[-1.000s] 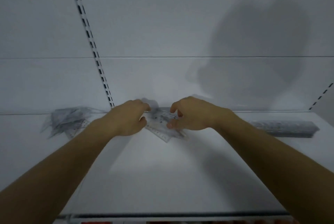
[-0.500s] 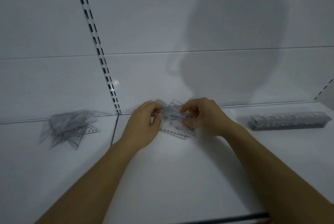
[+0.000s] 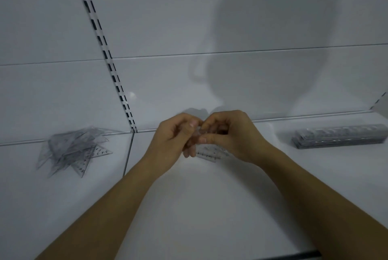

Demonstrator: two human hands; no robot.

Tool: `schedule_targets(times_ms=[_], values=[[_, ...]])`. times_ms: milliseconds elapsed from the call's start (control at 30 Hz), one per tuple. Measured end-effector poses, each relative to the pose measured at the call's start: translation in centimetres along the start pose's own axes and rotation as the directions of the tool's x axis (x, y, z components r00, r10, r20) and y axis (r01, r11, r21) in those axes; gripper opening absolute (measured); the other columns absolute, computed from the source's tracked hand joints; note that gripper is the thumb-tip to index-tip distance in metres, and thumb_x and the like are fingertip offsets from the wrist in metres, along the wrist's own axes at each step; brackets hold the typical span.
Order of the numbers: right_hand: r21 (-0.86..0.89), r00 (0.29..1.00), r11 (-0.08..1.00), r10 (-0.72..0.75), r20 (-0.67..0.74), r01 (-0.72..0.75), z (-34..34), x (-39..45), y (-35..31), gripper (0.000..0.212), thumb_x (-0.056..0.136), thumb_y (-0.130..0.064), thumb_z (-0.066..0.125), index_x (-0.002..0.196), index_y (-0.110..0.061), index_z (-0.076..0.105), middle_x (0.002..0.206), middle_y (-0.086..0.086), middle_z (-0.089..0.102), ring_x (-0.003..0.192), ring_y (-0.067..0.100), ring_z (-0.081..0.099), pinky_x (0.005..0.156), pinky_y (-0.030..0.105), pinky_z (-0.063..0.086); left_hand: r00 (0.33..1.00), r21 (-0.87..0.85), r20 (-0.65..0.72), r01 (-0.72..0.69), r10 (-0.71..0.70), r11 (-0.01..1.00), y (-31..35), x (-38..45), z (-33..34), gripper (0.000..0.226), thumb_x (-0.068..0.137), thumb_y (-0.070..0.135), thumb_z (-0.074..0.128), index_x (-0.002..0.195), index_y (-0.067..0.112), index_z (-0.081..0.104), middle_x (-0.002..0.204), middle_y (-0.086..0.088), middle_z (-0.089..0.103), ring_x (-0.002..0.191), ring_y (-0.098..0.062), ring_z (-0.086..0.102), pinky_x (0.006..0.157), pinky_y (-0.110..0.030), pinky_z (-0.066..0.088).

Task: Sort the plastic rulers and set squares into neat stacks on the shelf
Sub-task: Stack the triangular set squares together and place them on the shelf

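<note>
White shelving is filling the head view: a flat white shelf (image 3: 189, 207) is running under a pale back wall (image 3: 168, 18), and a slotted metal upright (image 3: 109, 64) is slanting down that wall to the shelf's rear edge. A large soft shadow is lying on the wall above the hands.

Both bare forearms are reaching in from the bottom and meeting at the middle of the shelf, near the back. The left hand (image 3: 172, 140) is curling its fingers and thumb round a small bunch of clear set squares (image 3: 207, 152), and the right hand (image 3: 228, 135) is pinching the same bunch from the other side, thumb underneath. The two hands are nearly touching. How many pieces are in the bunch is hard to tell, since the plastic is see-through and mostly covered; only a printed scale edge is showing below the fingers, close to the shelf.

Well to the left, a loose heap of set squares (image 3: 71, 150) is lying fanned out untidily. Well to the right, a tidy stack of rulers (image 3: 340, 136) is lying lengthwise along the back wall.
</note>
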State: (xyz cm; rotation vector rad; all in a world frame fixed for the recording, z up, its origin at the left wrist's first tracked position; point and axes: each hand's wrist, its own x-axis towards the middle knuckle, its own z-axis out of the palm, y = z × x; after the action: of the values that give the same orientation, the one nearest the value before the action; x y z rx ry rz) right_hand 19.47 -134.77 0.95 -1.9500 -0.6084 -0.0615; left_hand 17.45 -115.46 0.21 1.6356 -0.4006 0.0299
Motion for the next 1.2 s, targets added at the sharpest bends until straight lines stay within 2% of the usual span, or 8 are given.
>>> schedule_targets(times_ms=[267,367,433,633,800,900,1033,1200], values=[[0.188,0.997,0.982,-0.006,-0.074,0.02,-0.5,0.2,-0.6,0.006,0.096,-0.001,0.062,0.099,-0.005,0.066,0.076,0.005,0.062,0.057,0.017,0.053,0.057,0.031,0.046,0.99,-0.386,0.097,0.134,-0.104,0.913,0.4,0.2,-1.2,0.07,0.086,0.071,0.046,0.111,0.01,0.069,0.091,-0.013,0.06,0.065,-0.027,0.059,0.057,-0.032,0.045],[0.272,0.996,0.962,0.034,-0.081,-0.011,0.1,0.0,-1.2,0.003,0.097,-0.002,0.062,0.098,-0.001,0.064,0.072,0.008,0.064,0.059,0.025,0.064,0.06,0.036,0.053,0.995,-0.37,0.099,0.025,0.013,0.929,0.5,0.0,-1.1,0.056,0.085,0.044,0.073,0.125,0.006,0.061,0.096,-0.019,0.056,0.075,-0.028,0.06,0.066,-0.035,0.05],[0.24,0.997,0.97,0.054,-0.055,-0.039,0.7,-0.1,-1.3,0.006,0.096,-0.008,0.066,0.092,-0.003,0.065,0.072,0.01,0.071,0.063,0.03,0.069,0.063,0.04,0.056,0.998,-0.306,0.048,-0.026,0.043,0.952,0.5,-0.2,-0.6,0.039,0.091,0.028,0.066,0.124,0.007,0.062,0.09,-0.018,0.056,0.075,-0.028,0.057,0.068,-0.033,0.051],[-0.424,0.995,0.905,-0.034,-0.097,-0.01,0.6,0.2,0.2,0.015,0.094,-0.037,0.066,0.094,-0.023,0.07,0.091,-0.007,0.067,0.091,0.013,0.059,0.082,0.035,0.049,0.981,-0.411,-0.179,-0.006,-0.074,0.911,1.0,0.1,-0.8,0.028,0.095,0.025,0.05,0.075,0.013,0.066,0.08,-0.006,0.056,0.077,-0.019,0.054,0.073,-0.029,0.045],[-0.699,0.985,0.713,0.156,0.07,-0.064,0.5,-0.1,0.8,0.064,0.081,-0.061,0.068,0.136,-0.031,0.056,0.13,-0.005,0.051,0.122,0.022,0.039,0.098,0.043,0.039,0.984,-0.469,-0.126,0.051,-0.124,0.882,1.0,0.2,-1.3,0.028,0.101,0.022,0.045,0.102,0.005,0.067,0.076,-0.01,0.055,0.062,-0.024,0.053,0.067,-0.037,0.048],[-0.654,0.99,0.751,0.138,0.013,-0.096,0.5,0.3,0.8,0.054,0.086,-0.048,0.069,0.136,-0.028,0.057,0.128,-0.004,0.057,0.122,0.023,0.044,0.097,0.043,0.041,0.97,-0.484,-0.036,0.194,-0.241,0.853,1.4,0.0,-1.5,0.031,0.104,0.037,0.042,0.123,0.018,0.058,0.071,-0.002,0.034,0.051,-0.013,0.024,0.046,-0.022,0.029],[-0.554,0.995,0.826,0.089,-0.052,-0.103,-0.1,0.4,1.3,0.043,0.083,-0.034,0.074,0.123,-0.022,0.067,0.104,-0.005,0.066,0.104,0.023,0.058,0.092,0.045,0.049,0.962,-0.555,0.061,0.254,-0.266,0.792,1.8,-0.2,-1.9,0.061,0.095,0.07,0.028,0.132,0.029,0.054,0.075,0.001,0.032,0.056,-0.013,0.013,0.045,-0.021,0.012],[-0.275,0.979,0.951,0.091,-0.183,-0.14,-1.1,0.7,1.1,0.012,0.089,-0.017,0.074,0.1,-0.016,0.078,0.097,-0.006,0.074,0.087,0.005,0.067,0.08,0.01,0.049,0.968,-0.58,0.072,0.236,-0.24,0.779,1.6,-0.1,-2.1,0.063,0.096,0.071,0.021,0.116,0.024,0.056,0.079,0.0,0.04,0.057,-0.013,0.015,0.044,-0.019,0.013]])
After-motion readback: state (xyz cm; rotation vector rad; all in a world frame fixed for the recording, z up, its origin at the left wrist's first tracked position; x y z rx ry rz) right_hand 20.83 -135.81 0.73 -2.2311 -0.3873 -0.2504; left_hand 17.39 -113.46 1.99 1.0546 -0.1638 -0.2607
